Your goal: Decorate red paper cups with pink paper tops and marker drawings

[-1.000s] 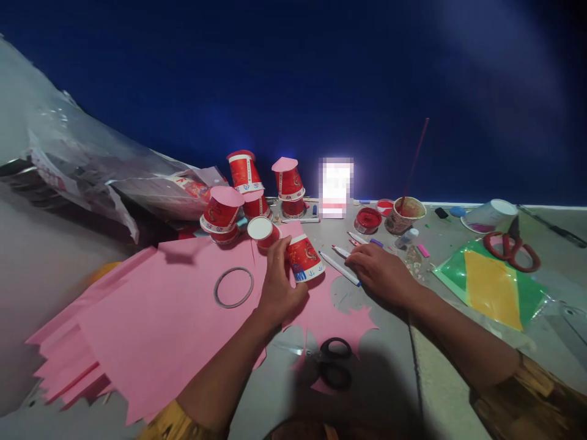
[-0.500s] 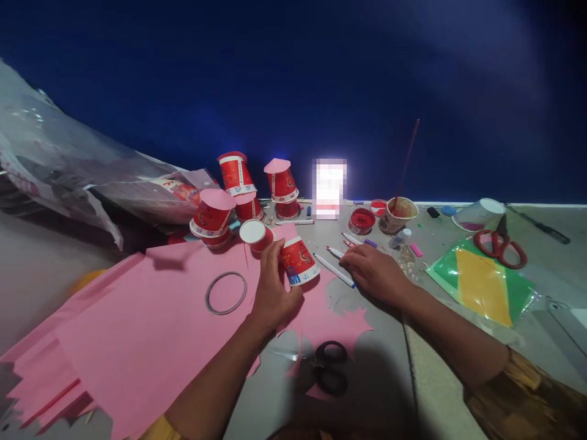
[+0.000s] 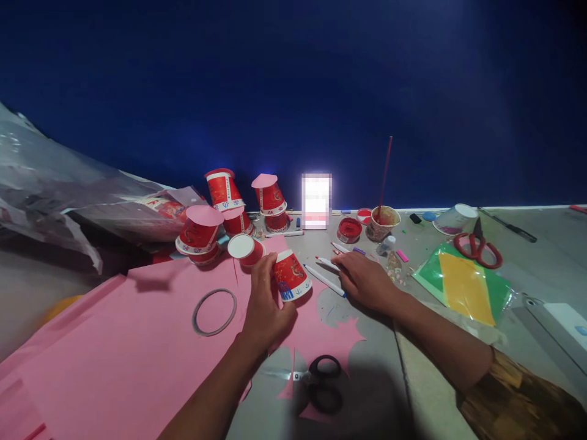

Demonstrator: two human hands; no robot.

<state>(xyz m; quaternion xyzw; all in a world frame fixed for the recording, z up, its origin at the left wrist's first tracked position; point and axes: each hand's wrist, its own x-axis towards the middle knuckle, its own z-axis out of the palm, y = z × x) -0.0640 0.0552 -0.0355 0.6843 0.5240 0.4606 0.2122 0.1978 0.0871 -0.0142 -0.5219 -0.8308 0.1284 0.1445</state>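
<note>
I have the cup (image 3: pixel 293 272) pinched in my left hand (image 3: pixel 270 308), fingers bent round its side and thumb low by the rim, base uppermost and tilted. It is beyond the black scissors (image 3: pixel 300 376), above the pink paper (image 3: pixel 316 336). A paper wall like this probably dents, so I think a light grip suits, just firm enough to stop it turning. Blue marks (image 3: pixel 287 293) run along its white band close to my thumb; I'd leave them uncovered in case they smear. My right hand (image 3: pixel 367 281) is half curled, palm down, beyond the black scissors and to their right, fingertips at a red marker (image 3: pixel 325 263); whether it grips that or merely rests there, I can't tell. The blue marker (image 3: pixel 324 282) lies just beside those fingers, so lifting one straight up, without rolling the other, seems best.
</note>
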